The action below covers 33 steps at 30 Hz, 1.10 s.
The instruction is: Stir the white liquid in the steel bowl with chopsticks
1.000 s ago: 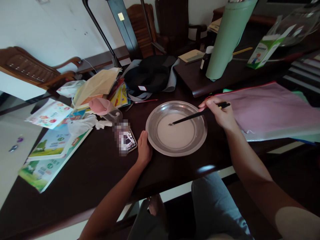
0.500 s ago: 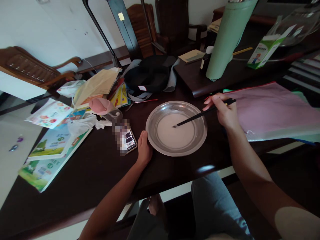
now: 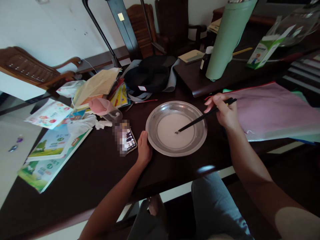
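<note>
A round metal bowl point(image 3: 152, 141) with a wide rim stands on the dark table and holds a milky white liquid point(image 3: 170, 126). My left hand point(image 3: 144, 148) grips its left rim, with part of the fingers hidden by the edge. From the right, my right hand point(image 3: 223, 110) is closed around black chopsticks point(image 3: 197, 119), held close together and slanting down to the left. Their tips are in the liquid near the middle of the bowl. Just left of my left hand lies a lit phone point(image 3: 131, 141), partly blurred out.
Books point(image 3: 47, 166), papers and a pink-lidded clear cup point(image 3: 101, 107) are on the left. Behind the bowl lies a black bag point(image 3: 150, 75). A green flask point(image 3: 228, 41), a dark bottle point(image 3: 205, 61) and a small box point(image 3: 266, 50) stand back right, beyond a pink folder point(image 3: 272, 111).
The chopstick tips have shifted slightly right and toward me through the liquid. My left hand and the bowl have stayed in place.
</note>
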Available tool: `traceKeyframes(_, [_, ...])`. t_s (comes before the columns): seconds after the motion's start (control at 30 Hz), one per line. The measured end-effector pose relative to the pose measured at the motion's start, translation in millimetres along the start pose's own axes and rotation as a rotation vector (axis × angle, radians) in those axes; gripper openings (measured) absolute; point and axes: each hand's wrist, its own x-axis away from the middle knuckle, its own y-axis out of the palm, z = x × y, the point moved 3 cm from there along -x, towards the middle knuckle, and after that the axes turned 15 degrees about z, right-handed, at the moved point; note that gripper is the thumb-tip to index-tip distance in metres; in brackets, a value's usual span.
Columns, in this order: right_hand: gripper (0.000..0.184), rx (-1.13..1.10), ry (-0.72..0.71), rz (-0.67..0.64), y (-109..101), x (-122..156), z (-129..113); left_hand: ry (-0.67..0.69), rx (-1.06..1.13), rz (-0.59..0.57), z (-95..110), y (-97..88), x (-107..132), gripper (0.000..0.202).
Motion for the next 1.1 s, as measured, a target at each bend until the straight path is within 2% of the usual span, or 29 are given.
traceKeyframes(0.13, [0.028, -0.006, 0.056, -0.184, 6.7, 6.7, -2.7, 0.001, -0.009, -0.014, -0.5, 0.2, -0.3, 0.037])
traceKeyframes(0.2, [0.027, 0.010, 0.027, -0.155, 6.4, 5.9, -4.3, 0.009, -0.022, -0.013, 0.5, 0.4, 0.2, 0.037])
traceKeyframes(0.3, [0.032, -0.013, -0.014, 0.012, 1.0, 0.1, -2.8, 0.034, -0.049, -0.001, 2.1, 0.7, 0.8, 0.037])
traceKeyframes(0.37, [0.034, -0.051, -0.011, 0.054, -0.7, -1.7, -0.5, 0.041, -0.048, 0.006, 1.8, 0.5, 0.5, 0.036])
traceKeyframes(0.5, [0.030, -0.078, 0.074, -0.121, 5.0, 3.8, 1.9, 0.022, -0.006, -0.009, -2.2, -1.1, -1.4, 0.037])
traceKeyframes(0.57, [0.027, -0.060, 0.077, -0.165, 6.8, 5.7, 1.2, 0.019, 0.004, -0.017, -4.1, -2.1, -2.1, 0.037])
traceKeyframes(0.77, [0.033, -0.075, -0.026, 0.055, -1.4, -2.5, 0.9, 0.000, 0.018, -0.020, -5.2, -2.2, -2.3, 0.036])
traceKeyframes(0.83, [0.033, -0.094, 0.010, 0.020, -0.4, -1.1, 1.0, -0.001, 0.006, -0.019, -4.6, -1.7, -2.2, 0.036])
traceKeyframes(0.97, [0.027, -0.051, 0.072, -0.192, 7.5, 8.1, -3.5, 0.013, -0.004, -0.022, -5.6, -2.0, -3.3, 0.036])
traceKeyframes(1.03, [0.025, -0.024, 0.028, -0.195, 7.8, 8.0, -5.8, 0.022, 0.011, -0.035, -7.4, -2.6, -4.6, 0.035])
traceKeyframes(1.1, [0.026, -0.019, -0.030, -0.099, 4.5, 3.4, -5.5, 0.022, 0.025, -0.043, -9.1, -3.2, -5.7, 0.035])
